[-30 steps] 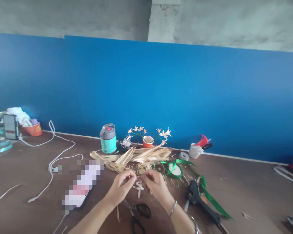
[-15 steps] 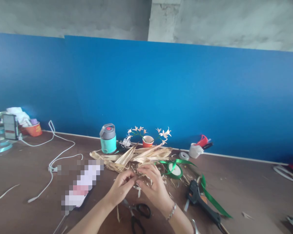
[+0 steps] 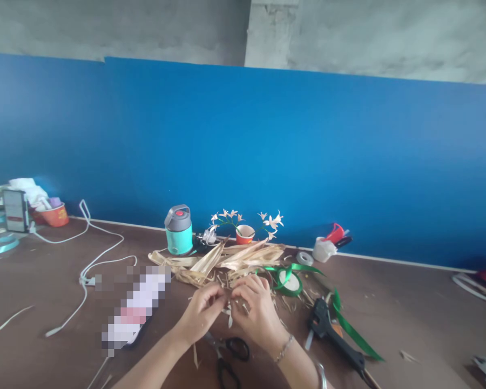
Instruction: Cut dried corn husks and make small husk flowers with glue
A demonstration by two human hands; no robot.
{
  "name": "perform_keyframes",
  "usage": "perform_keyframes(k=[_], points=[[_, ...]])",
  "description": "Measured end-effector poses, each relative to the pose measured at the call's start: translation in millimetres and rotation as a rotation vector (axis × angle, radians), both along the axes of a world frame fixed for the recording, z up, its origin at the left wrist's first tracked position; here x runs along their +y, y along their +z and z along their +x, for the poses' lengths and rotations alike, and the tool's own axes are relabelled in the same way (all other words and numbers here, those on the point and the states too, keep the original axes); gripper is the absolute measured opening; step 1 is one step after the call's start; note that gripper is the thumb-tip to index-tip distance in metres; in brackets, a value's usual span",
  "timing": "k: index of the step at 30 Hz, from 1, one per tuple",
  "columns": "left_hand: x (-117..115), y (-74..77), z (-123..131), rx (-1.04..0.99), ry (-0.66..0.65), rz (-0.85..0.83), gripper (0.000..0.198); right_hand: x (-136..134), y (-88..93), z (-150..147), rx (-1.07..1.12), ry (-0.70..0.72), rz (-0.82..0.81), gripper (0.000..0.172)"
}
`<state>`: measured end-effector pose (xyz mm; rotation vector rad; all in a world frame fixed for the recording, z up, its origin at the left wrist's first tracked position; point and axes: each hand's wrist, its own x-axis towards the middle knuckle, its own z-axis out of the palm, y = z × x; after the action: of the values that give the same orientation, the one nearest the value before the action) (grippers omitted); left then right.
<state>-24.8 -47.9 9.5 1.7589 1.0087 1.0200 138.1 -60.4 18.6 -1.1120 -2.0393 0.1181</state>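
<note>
My left hand (image 3: 202,309) and my right hand (image 3: 256,309) meet just above the brown table (image 3: 409,313), fingers curled and pinched together on a small pale leaf flower (image 3: 229,315), of which only a petal tip shows between them. A pile of dried pale leaves (image 3: 222,262) lies just behind my hands. Black-handled scissors (image 3: 230,355) lie on the table right below my wrists.
A green ribbon roll (image 3: 290,282) and a black glue gun (image 3: 332,336) lie to the right. At the blue wall stand a teal jug (image 3: 179,230), a red cup with small flowers (image 3: 245,234) and a white cup (image 3: 324,249). A white cable (image 3: 89,265) runs on the left.
My right hand has moved left and closed in against my left hand over the small flower, which is now mostly covered by my fingers.
</note>
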Motion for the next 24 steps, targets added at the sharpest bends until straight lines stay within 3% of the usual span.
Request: perform_keyframes(k=[12,18,24], points=[[0.2,3.1,-1.9,0.002,0.021,0.027,0.024,8.2,-3.4,6.2,0.206,0.022,-0.161,0.015],[2.4,-1.2,-2.5,0.010,0.046,-0.042,0.023,7.4,-5.6,7.4,0.115,0.033,-0.078,0.015],[2.8,-3.1,1.5,0.043,0.087,-0.002,0.023,6.0,-7.6,4.6,0.065,0.027,-0.041,0.019]])
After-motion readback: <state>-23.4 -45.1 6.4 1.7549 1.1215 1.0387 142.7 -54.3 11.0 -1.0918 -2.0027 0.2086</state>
